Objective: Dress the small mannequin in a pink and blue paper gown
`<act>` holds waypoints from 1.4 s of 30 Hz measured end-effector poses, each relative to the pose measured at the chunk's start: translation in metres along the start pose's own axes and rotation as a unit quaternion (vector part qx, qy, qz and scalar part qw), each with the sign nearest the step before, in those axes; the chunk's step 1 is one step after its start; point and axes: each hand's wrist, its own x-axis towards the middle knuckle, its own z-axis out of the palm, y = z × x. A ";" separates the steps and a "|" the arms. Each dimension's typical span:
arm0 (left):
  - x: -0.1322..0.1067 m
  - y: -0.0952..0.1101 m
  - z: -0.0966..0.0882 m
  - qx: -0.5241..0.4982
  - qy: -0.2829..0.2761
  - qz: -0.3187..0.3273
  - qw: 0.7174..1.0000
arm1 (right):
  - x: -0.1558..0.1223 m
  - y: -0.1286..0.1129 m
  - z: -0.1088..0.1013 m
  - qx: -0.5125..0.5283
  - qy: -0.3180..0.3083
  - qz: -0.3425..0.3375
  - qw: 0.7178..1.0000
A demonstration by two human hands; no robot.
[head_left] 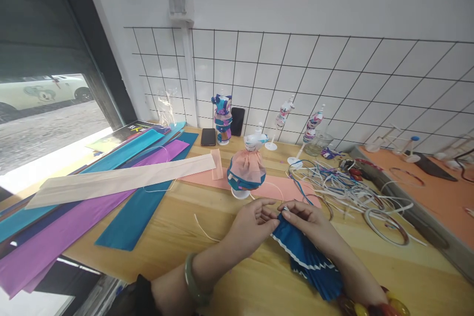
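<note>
Both hands are at the front of the wooden table, holding a pleated blue fabric piece (pixel 309 252) with white trim along its edge. My left hand (pixel 255 219) pinches its upper left corner between thumb and fingers. At the top edge, the fingers of my right hand (pixel 305 217) close on the same fabric, with a bit of white showing at the fingertips. The fabric's folds hang down to the right, partly behind my right wrist. Just beyond my hands stands a small dress form (pixel 255 142) on a white base, wearing a gathered peach skirt (pixel 247 168) with a blue hem.
Strips of purple (pixel 66 224), teal and cream fabric (pixel 122 177) spread across the left. Tangled cords (pixel 340 182) lie at the right beside an orange-topped surface (pixel 414 192). More small dress forms (pixel 223 118) and a phone (pixel 208 137) stand or lie near the gridded wall.
</note>
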 end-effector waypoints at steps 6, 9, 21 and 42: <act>-0.015 0.007 -0.009 0.287 0.004 0.223 0.932 | 0.002 -0.004 -0.001 0.020 0.016 0.012 1.000; -0.022 0.022 -0.022 0.380 0.086 0.357 0.849 | 0.006 -0.016 -0.009 0.022 0.020 0.010 1.000; 0.048 0.090 -0.058 0.261 0.201 0.293 0.898 | 0.052 -0.106 -0.017 -0.003 0.040 -0.089 0.995; 0.087 0.090 -0.029 0.143 -0.028 0.213 0.966 | 0.059 -0.104 -0.019 0.018 0.064 -0.151 0.986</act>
